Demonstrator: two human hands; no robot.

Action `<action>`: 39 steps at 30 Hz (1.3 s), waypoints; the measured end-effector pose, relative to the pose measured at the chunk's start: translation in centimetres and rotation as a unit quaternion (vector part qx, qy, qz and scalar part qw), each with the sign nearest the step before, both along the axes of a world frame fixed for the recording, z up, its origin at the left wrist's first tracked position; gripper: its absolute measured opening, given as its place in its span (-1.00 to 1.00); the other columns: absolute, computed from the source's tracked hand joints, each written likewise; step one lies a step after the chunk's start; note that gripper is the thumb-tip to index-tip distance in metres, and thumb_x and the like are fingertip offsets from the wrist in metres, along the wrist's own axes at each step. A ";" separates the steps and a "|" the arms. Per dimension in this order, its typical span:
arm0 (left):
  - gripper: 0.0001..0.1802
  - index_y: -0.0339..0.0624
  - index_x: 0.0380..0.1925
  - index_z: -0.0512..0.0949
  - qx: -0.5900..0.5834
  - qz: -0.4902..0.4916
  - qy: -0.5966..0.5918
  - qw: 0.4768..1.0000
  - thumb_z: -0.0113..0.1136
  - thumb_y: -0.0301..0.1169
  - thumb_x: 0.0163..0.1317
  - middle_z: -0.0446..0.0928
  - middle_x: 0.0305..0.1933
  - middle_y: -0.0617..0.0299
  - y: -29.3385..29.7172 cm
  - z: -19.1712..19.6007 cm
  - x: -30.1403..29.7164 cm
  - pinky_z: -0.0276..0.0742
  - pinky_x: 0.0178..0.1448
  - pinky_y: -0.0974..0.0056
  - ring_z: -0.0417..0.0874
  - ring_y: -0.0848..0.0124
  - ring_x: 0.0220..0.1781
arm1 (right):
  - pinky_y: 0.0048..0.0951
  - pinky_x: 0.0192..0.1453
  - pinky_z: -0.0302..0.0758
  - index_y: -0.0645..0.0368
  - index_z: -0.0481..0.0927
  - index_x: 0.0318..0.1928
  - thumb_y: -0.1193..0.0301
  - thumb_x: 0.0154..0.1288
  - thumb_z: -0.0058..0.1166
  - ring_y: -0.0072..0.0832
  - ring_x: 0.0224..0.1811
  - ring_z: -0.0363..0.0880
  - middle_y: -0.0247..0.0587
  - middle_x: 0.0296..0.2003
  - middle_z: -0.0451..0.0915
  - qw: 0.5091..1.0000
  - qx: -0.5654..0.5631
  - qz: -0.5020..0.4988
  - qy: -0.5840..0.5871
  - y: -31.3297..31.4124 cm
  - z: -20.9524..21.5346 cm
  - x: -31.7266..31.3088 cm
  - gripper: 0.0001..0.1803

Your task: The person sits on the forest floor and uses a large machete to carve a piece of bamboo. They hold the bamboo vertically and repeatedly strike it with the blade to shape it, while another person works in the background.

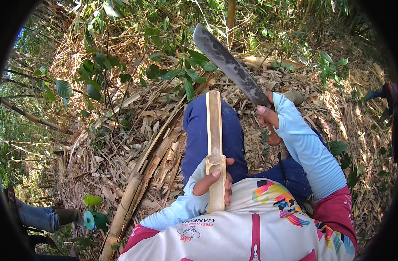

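My left hand (204, 184) is closed around the lower part of a split bamboo piece (214, 124). The piece points away from me over my left thigh, its hollow inner side facing up and a node partway along. Its lower end comes close to my shirt front. In my right hand (269, 115) is the handle of a machete (229, 63), gripped with the fingers wrapped round it. The dark, worn blade is raised, slanting up and to the left beyond my knee, apart from the bamboo. Most of the handle is hidden in my fist.
A long split bamboo pole (128, 202) lies on the dry leaves to my left. Further left are a green cup (92, 200), a green container with a teal lid (94, 220) and another person's leg (38, 216). Leafy stems (181, 74) stand ahead.
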State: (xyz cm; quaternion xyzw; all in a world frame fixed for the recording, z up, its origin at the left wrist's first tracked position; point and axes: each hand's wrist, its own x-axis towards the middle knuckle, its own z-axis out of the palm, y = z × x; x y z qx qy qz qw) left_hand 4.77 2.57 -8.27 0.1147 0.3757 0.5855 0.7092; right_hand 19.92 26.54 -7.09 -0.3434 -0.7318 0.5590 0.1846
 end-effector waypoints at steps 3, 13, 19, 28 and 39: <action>-0.45 -0.25 0.25 0.21 -0.021 -0.013 -0.009 1.000 0.05 -0.24 0.36 0.46 -0.43 0.06 -0.3 0.0 -0.1 0.60 -0.44 0.16 0.58 0.25 -0.54 | -0.60 -0.49 0.38 0.23 0.48 -0.24 0.05 0.38 0.02 -0.68 -0.57 0.44 -0.37 -0.57 0.46 0.998 0.035 0.019 -0.047 -0.7 1.4 -0.6 -0.57; -0.59 -0.29 0.12 0.29 -0.025 0.008 -0.014 1.000 0.06 -0.33 0.36 0.46 -0.51 0.09 -0.2 -1.0 0.1 0.51 -0.48 0.21 0.54 0.29 -0.60 | -0.56 -0.55 0.36 0.18 0.43 -0.37 0.03 0.45 -0.09 -0.64 -0.64 0.43 -0.36 -0.62 0.41 0.983 0.095 0.076 -0.138 0.5 1.7 -4.9 -0.55; -0.60 -0.29 0.10 0.30 -0.032 0.011 -0.028 0.999 0.06 -0.31 0.37 0.45 -0.52 0.09 -0.3 -1.3 0.0 0.50 -0.49 0.22 0.53 0.29 -0.61 | -0.54 -0.56 0.36 0.19 0.46 -0.33 0.05 0.44 -0.07 -0.62 -0.64 0.43 -0.36 -0.62 0.41 0.973 0.113 0.091 -0.180 0.9 3.0 -6.2 -0.57; -0.61 -0.28 0.09 0.31 -0.040 0.012 -0.008 0.999 0.05 -0.28 0.39 0.44 -0.53 0.11 -0.1 -0.6 0.2 0.48 -0.50 0.24 0.50 0.31 -0.62 | -0.53 -0.58 0.36 0.22 0.50 -0.25 0.07 0.43 -0.05 -0.61 -0.68 0.40 -0.36 -0.62 0.41 0.980 0.027 0.095 -0.171 1.6 3.5 -6.6 -0.59; -0.60 -0.29 0.12 0.28 -0.027 0.007 -0.001 1.000 0.03 -0.28 0.41 0.44 -0.53 0.12 -0.3 -0.7 0.0 0.50 -0.50 0.25 0.51 0.33 -0.62 | -0.56 -0.61 0.33 0.21 0.49 -0.31 0.08 0.42 -0.03 -0.64 -0.70 0.40 -0.38 -0.65 0.41 0.980 -0.002 0.118 -0.159 1.7 2.8 -7.2 -0.60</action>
